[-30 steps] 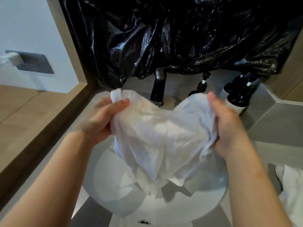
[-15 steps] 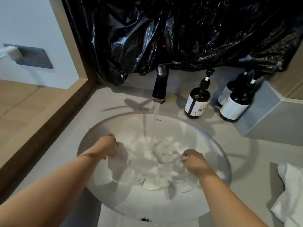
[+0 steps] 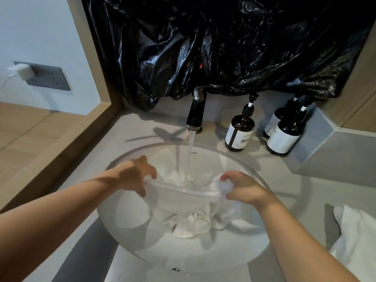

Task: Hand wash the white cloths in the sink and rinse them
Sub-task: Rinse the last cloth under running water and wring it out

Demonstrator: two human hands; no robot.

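Since half a second ago the white cloth (image 3: 183, 202) has been lifted from a crumpled heap at the bottom of the sink (image 3: 203, 259) and pulled out into a taut band between the two hands, its lower part hanging bunched down into the basin. The stream of water (image 3: 190, 155) from the black faucet (image 3: 196, 112) falls onto the cloth just behind the stretched edge. The left hand (image 3: 135, 176) grips the cloth's left end, fingers (image 3: 151, 173) clamped on the fabric with the thumb underneath. The right hand (image 3: 246, 188) pinches the right end, its fingers curled shut around a small wad of cloth. Both hands hover inside the rim of the sink. A second white cloth (image 3: 358, 245) lies on the grey desk (image 3: 301, 200) at the right edge, well apart from the sink. Three dark pump bottles (image 3: 240, 132) stand on the desk behind the basin, right of the faucet. Black plastic sheeting (image 3: 223, 43) hangs above them.
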